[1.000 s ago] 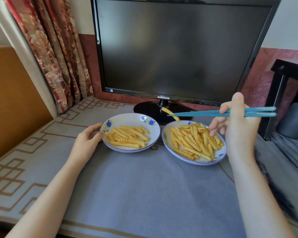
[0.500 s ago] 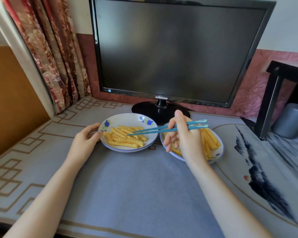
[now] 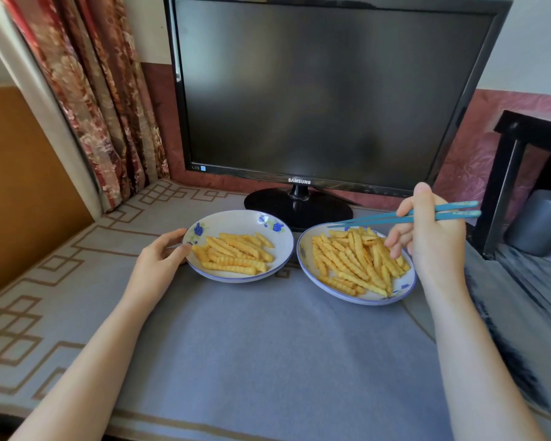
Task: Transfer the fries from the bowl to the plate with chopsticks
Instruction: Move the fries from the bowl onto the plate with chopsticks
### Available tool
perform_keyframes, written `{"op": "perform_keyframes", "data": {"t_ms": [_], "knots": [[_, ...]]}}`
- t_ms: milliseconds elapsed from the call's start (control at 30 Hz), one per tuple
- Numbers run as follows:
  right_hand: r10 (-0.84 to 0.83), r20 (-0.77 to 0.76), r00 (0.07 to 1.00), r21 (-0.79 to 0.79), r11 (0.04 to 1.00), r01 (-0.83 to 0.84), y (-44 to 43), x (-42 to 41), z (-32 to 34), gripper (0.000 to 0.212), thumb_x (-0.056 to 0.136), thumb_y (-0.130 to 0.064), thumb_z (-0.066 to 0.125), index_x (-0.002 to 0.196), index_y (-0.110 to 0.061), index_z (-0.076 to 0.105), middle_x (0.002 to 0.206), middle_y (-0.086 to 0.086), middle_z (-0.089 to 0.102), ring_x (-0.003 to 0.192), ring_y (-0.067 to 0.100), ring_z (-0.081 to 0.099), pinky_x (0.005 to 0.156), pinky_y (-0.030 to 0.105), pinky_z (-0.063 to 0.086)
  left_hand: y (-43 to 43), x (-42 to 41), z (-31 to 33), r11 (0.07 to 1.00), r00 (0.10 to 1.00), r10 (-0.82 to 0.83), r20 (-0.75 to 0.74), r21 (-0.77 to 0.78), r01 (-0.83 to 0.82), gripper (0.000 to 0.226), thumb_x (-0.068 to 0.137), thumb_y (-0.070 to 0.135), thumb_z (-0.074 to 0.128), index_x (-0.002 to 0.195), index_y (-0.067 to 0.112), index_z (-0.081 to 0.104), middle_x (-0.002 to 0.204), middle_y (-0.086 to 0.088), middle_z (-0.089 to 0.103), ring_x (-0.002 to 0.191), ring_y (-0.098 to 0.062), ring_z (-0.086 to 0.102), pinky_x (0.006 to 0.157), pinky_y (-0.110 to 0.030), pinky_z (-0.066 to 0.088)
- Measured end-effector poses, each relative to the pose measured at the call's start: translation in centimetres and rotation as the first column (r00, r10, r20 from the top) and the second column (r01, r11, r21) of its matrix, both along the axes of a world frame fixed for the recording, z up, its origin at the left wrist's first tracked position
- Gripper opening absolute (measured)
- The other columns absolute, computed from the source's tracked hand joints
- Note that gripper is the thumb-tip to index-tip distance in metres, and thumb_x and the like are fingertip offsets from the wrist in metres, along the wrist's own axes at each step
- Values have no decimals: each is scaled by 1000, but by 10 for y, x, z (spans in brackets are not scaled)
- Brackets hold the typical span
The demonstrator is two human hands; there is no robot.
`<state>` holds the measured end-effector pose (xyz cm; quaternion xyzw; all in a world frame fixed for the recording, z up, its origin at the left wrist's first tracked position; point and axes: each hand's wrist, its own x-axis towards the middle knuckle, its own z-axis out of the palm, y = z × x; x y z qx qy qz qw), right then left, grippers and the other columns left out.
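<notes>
A right hand (image 3: 433, 246) grips a pair of teal chopsticks (image 3: 382, 219), fingers curled round them partway along. The sticks lie nearly level and point left, tips close together and holding nothing. The tips hover over the far rim of the bowl (image 3: 303, 254), clear of the fries (image 3: 353, 265) heaped inside. The bowl, taken to be the fuller dish on the right, sits near the middle of the far edge of the table (image 3: 268, 345). Just beside it on the left, across a narrow gap, is the plate (image 3: 236, 216), white with blue flowers, carrying a smaller heap (image 3: 236, 254). The left hand (image 3: 159, 261) pinches the plate's left rim and steadies it. Behind both dishes stands a dark monitor (image 3: 325, 90) on a black base. A patterned curtain (image 3: 93, 90) hangs at the far left corner.

The step in hand appears to be picking up the next fry. To do it well, the tips likely need to dip and open around one fry lying on top of the heap. Gripping it across its ridged middle rather than at an end should stop it pivoting or slipping. A light, even squeeze, a level carry over both rims and a low release onto the plate should keep it from dropping into the gap.
</notes>
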<state>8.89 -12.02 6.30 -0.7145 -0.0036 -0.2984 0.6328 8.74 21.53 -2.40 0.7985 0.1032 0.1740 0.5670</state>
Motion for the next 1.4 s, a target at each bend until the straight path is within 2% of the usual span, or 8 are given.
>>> {"op": "perform_keyframes", "data": {"t_ms": [133,433,600,800,967,1100,1233,1400], "knots": [[11,-5,1000,-48,999,-11,-2,2,-1,42,102,-34,38,69,-11,49,38,11,50,27,21,40,33,20,29,1,0,-1,1000,1000,1,-3,1,-1,31,93,17,57,123,21,60,102,6,66,87,-8,64,92,-33,48],[-43,-12,999,-196,980,40,10,0,-7,49,100,-45,40,64,-12,49,44,15,53,34,28,44,39,22,35,0,0,-1,1000,1000,-4,1,-3,4,28,93,16,57,120,24,60,97,11,65,89,-10,64,88,-30,46],[-66,27,997,-154,986,69,13,-4,-6,50,99,-47,40,63,-14,50,43,13,53,36,28,45,41,24,37,0,0,0,1000,1000,-3,8,-10,3,26,93,16,57,118,24,61,97,10,65,89,-13,64,89,-30,45],[-33,7,999,-157,987,33,7,-3,-3,46,100,-42,40,65,-15,51,39,11,51,33,26,39,37,21,32,1,1,-1,1000,1000,-3,-2,2,3,32,93,17,57,124,18,60,110,1,66,96,-17,65,91,-31,46],[-32,33,999,-122,992,36,-3,-4,3,42,101,-37,40,68,-16,51,38,11,49,30,23,38,36,22,30,1,1,-1,1000,1000,-2,1,21,2,31,93,17,57,124,20,60,109,2,65,95,-16,64,85,-27,43],[-52,54,997,-35,998,54,-11,-8,11,41,102,-32,38,69,-12,50,36,10,48,26,18,37,33,19,27,2,1,-1,1000,1000,-3,1,21,3,31,93,17,57,123,20,60,110,3,65,96,-17,64,87,-28,44],[-32,21,999,-14,999,32,-14,-8,12,41,101,-32,37,68,-11,49,38,9,51,26,19,41,32,14,25,2,1,-1,1000,1000,0,0,14,0,30,93,18,57,123,20,61,110,2,66,96,-17,65,89,-29,46],[19,-46,999,-20,1000,-20,-9,-3,6,43,101,-34,39,67,-11,49,39,11,53,27,22,45,32,15,27,-1,1,0,1000,1000,2,5,25,-2,32,93,15,56,124,17,60,109,1,65,91,-15,64,83,-25,42]]}}
